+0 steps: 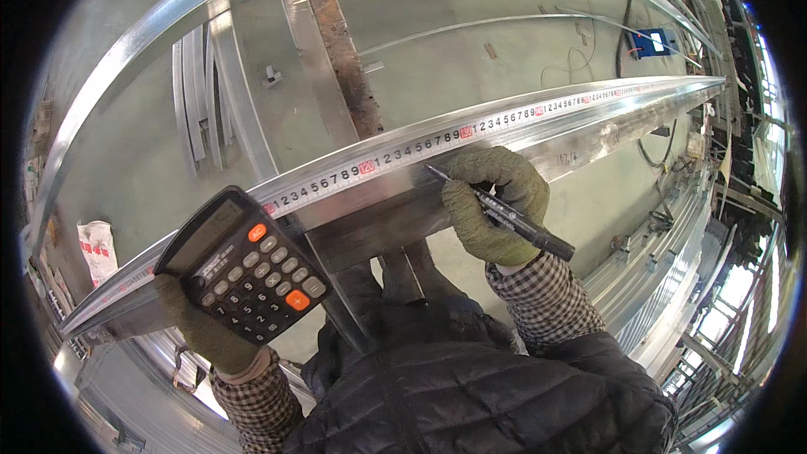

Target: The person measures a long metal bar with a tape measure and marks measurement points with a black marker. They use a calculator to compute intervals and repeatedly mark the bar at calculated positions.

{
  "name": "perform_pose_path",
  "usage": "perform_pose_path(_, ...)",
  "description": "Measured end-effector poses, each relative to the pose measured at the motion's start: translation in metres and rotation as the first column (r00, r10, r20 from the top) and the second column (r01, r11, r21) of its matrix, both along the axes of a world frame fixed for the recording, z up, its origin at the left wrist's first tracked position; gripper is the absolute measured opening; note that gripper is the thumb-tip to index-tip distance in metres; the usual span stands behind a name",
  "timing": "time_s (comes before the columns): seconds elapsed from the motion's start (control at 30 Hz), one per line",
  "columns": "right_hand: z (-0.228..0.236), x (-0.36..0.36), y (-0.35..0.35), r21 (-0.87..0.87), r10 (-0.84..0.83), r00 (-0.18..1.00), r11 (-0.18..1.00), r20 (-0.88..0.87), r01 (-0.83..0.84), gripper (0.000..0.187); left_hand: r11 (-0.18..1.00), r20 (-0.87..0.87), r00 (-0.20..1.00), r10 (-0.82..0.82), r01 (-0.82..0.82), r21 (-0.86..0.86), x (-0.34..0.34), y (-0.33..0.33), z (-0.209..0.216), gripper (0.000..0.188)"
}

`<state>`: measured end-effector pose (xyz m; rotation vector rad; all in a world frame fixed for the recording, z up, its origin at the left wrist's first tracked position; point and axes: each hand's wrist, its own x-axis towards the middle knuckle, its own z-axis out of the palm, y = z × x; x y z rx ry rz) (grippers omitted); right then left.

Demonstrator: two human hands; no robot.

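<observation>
Currently, a calculator (267, 271) and a black marker (538, 234) are gripped over a long metal bar (336, 205).
Lower left in the frame, the gloved left hand (206, 329) grasps the calculator's side; right of centre, the gloved right hand (500, 206) has fingers curled around the marker, tip near a tape measure (418, 148) running along the bar; whether it touches the metal, I cannot tell.

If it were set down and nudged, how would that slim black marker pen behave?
The slim black marker pen would probably roll, because it looks cylindrical. It seems stiff, lying straight in the green-gloved right hand. It is likely light, being so slim.
</observation>
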<state>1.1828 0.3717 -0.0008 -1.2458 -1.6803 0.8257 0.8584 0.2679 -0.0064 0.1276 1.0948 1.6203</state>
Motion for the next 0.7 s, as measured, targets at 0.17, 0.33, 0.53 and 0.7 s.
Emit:
perform_pose_path(0.17, 0.003, 0.007, 0.002, -0.060, -0.010, 0.999, 0.998, 0.053, 0.014, 0.013, 1.000, -0.073, 0.997, 0.009, -0.009, 0.002, 0.001, 0.000, 0.001, 0.061)
perform_pose_path(0.33, -0.001, 0.004, 0.004, -0.018, -0.006, 0.999, 1.000, 0.047, 0.007, 0.017, 0.998, -0.144, 0.988, -0.050, 0.045, -0.037, 0.001, 0.002, 0.008, 0.063)
perform_pose_path(0.53, -0.002, 0.005, 0.009, 0.075, 0.023, 0.992, 0.997, 0.126, -0.033, 0.019, 0.999, -0.158, 0.988, -0.003, -0.003, -0.036, 0.002, 0.002, 0.004, 0.065)
perform_pose_path(0.7, 0.001, 0.004, 0.011, 0.069, 0.030, 0.986, 0.997, 0.164, -0.042, 0.019, 1.000, -0.160, 0.987, -0.004, 0.006, 0.013, 0.003, 0.002, 0.001, 0.064)
